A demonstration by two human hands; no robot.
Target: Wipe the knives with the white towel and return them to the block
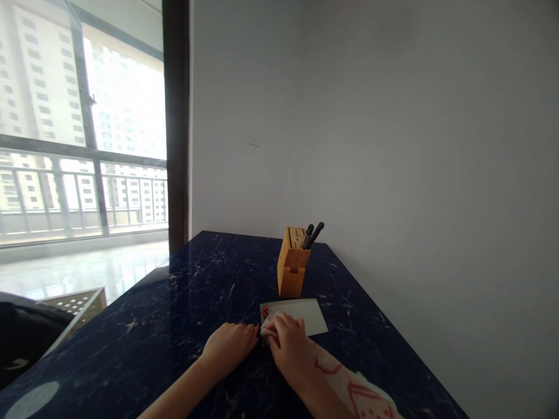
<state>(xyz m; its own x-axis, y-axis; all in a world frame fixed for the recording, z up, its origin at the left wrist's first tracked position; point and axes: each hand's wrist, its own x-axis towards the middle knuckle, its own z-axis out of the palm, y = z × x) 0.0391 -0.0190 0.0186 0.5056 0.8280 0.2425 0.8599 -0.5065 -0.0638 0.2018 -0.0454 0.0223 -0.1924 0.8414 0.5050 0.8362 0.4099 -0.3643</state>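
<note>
My left hand (230,345) is curled closed over the dark table, its fingertips beside a white board (315,318). What it pinches, if anything, is hidden. My right hand (290,343) reaches over the board's near left corner. Its fingers close on a small crumpled whitish piece (266,331), too blurred to tell tissue from thin plastic. Both sets of fingertips are close together. Small shiny red pieces (265,312) lie at the board's left edge, just beyond the right fingers. Beneath my right forearm spreads a pale cloth or bag (345,378) with red print.
Behind the board stands a wooden knife block (292,267) with black-handled knives (315,234). The dark blue marbled table (218,279) runs toward the wall (393,174). Left of it are a perforated pale chair or rack (87,302) and a black item (30,331).
</note>
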